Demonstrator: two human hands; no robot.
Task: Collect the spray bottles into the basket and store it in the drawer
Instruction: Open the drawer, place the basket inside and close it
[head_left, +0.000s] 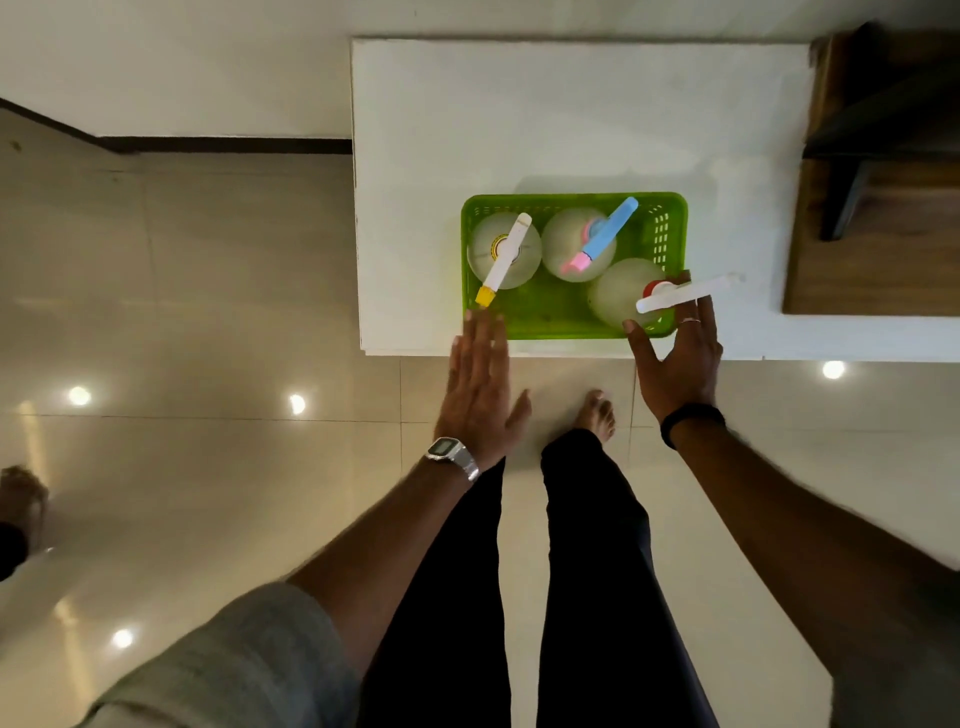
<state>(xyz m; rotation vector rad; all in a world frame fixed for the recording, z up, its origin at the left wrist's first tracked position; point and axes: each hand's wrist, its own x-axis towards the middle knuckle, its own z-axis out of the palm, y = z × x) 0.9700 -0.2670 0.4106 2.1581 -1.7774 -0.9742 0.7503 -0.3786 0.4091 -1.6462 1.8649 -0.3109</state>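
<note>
A green plastic basket (550, 317) sits near the front edge of a white cabinet top (519, 114). Three clear spray bottles stand upright in it: one with a white and yellow head (506, 254) at the left, one with a blue and pink head (602, 239) in the middle, one with a white and red head (675, 296) at the right front corner. My left hand (480, 384) is flat with fingers apart, its fingertips at the basket's front left corner. My right hand (680, 358) is spread at the basket's front right corner, just below the white and red head, gripping nothing that I can see.
A dark wooden shelf unit (883, 182) stands to the right of the cabinet top. Glossy tiled floor (208, 364) lies below and to the left. My legs and one bare foot (600, 415) are close to the cabinet front. Another person's foot (21, 499) shows at the far left.
</note>
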